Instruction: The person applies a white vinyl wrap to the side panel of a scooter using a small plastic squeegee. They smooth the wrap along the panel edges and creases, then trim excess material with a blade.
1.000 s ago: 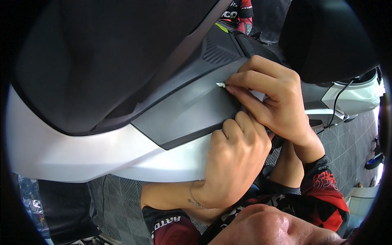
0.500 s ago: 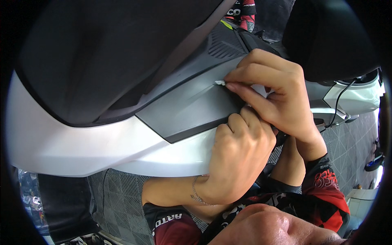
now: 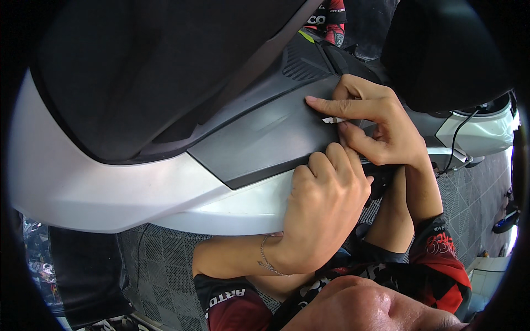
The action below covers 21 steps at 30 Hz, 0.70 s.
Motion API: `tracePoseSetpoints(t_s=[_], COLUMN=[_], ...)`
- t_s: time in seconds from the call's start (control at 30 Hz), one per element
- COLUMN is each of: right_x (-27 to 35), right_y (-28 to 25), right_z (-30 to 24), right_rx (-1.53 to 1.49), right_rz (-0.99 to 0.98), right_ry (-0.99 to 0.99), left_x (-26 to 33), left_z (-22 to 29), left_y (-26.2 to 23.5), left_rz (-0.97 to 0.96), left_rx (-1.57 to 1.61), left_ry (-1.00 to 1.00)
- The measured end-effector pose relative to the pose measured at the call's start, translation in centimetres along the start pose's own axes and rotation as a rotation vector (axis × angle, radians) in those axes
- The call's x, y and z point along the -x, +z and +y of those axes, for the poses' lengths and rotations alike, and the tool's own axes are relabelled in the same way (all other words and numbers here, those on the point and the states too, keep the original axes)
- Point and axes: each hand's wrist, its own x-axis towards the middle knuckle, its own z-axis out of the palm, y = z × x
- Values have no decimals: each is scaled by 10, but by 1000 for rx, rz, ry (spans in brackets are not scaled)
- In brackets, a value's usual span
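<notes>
A smooth dark grey panel [image 3: 248, 143] is set in the white bodywork [image 3: 138, 193] of what looks like a scooter. Over the right part of this panel is my right hand [image 3: 383, 124], its index finger stretched out with the tip at the grey surface. Between its thumb and other fingers pokes a small crumpled white scrap [image 3: 331, 119]; its material is unclear. Just below, my left hand [image 3: 328, 204] is closed, knuckles up, at the panel's lower edge. Its fingertips are hidden, and I cannot make out what they grip.
A large black part [image 3: 149, 71] of the vehicle fills the upper left, and another black part [image 3: 441, 55] juts out at upper right. A thin black cable [image 3: 457, 138] hangs at the right. Another person's sleeve [image 3: 334, 25] shows at the top. Below lies grey tiled floor [image 3: 165, 270].
My right hand has shifted right along the panel, bringing the white scrap with it, and its index finger has straightened away from the thumb. My left hand stays nearly where it was.
</notes>
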Motion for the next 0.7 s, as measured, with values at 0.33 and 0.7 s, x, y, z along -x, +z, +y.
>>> tracePoseSetpoints(t_s=[0.33,0.7], right_x=[-2,-1], right_y=[-6,-3], right_z=[3,-12], right_rx=[79,91], right_rz=[66,171], right_ry=[24,-6], left_x=[6,10], left_z=[-5,-15], left_y=[1,-3], left_rz=[31,335], left_rx=[-42,177], left_ry=[79,14])
